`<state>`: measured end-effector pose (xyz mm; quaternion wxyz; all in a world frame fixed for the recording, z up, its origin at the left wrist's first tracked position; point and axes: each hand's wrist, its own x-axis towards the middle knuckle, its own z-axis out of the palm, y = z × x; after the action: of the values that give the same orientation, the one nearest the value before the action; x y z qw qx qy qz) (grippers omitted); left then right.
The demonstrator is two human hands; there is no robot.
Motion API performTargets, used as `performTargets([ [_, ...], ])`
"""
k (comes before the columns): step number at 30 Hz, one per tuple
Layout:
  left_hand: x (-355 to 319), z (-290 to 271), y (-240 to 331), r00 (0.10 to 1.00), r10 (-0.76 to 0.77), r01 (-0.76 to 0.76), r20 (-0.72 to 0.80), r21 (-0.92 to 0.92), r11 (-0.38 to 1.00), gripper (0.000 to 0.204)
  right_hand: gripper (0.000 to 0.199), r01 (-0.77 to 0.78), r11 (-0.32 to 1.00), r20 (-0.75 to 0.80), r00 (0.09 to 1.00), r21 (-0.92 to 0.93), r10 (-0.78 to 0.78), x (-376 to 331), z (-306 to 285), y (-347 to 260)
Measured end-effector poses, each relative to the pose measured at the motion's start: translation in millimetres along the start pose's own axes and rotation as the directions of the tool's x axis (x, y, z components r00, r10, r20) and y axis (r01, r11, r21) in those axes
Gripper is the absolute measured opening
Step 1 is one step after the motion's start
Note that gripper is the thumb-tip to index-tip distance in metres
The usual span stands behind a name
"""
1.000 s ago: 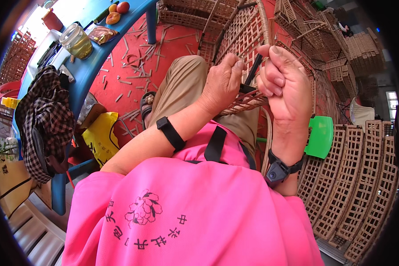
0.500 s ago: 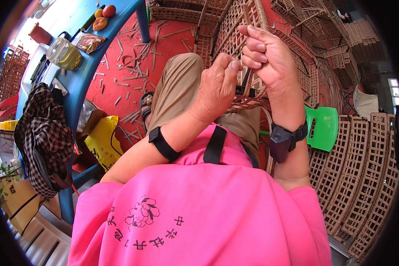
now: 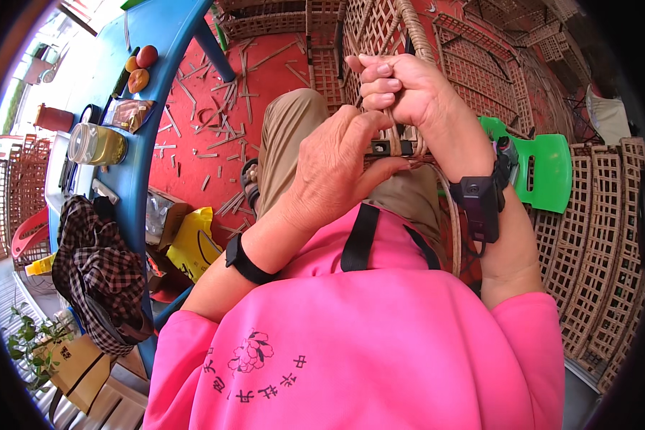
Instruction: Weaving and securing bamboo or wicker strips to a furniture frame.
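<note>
A woven rattan lattice frame [image 3: 369,32] stands against my knees, with a thick wrapped rim [image 3: 417,36] rising at its right side. My right hand [image 3: 401,89] is closed around that rim and the cane strands near it. My left hand [image 3: 333,168] sits just below, thumb and fingers pinching a small dark tool [image 3: 388,148] against the rim. Both wrists carry black bands. The lower part of the frame is hidden behind my hands and pink shirt.
A blue table [image 3: 132,115] at the left holds a jar [image 3: 97,143], fruit [image 3: 140,68] and a checked cloth [image 3: 97,276]. Cane offcuts [image 3: 215,129] litter the red floor. A green plastic stool [image 3: 545,168] and stacked lattice panels [image 3: 598,236] stand at the right.
Both hands have shifted down along the rim. The left hand moved from beside the right hand to beneath it, now pinching the dark tool.
</note>
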<state>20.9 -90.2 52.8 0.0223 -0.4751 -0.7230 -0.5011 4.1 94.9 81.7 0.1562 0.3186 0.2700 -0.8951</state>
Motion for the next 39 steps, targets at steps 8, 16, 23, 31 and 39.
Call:
performTargets([
  [8,11,-8,2,0.945,0.325,-0.306,-0.014,0.305,0.902,0.042,0.019,-0.002,1.0,0.019,1.0,-0.023,0.003,1,4,5],
  [16,12,-5,4,0.964,0.261,-0.238,-0.052,0.274,0.932,0.043,0.021,0.257,0.966,0.493,0.838,0.016,-0.231,-11,4,8],
  [23,14,-7,3,0.909,0.417,-0.385,-0.005,0.376,0.843,0.041,0.02,0.103,0.995,0.216,0.971,-0.002,-0.1,4,1,4],
  [31,19,-10,7,0.942,0.314,-0.335,0.123,0.234,0.913,0.033,0.025,0.594,0.625,0.112,0.764,-0.505,-0.635,-5,16,8],
  [39,33,-16,9,0.946,0.094,-0.101,0.312,0.009,0.995,0.032,0.024,0.877,0.124,0.415,0.339,-0.465,-0.844,-131,3,42],
])
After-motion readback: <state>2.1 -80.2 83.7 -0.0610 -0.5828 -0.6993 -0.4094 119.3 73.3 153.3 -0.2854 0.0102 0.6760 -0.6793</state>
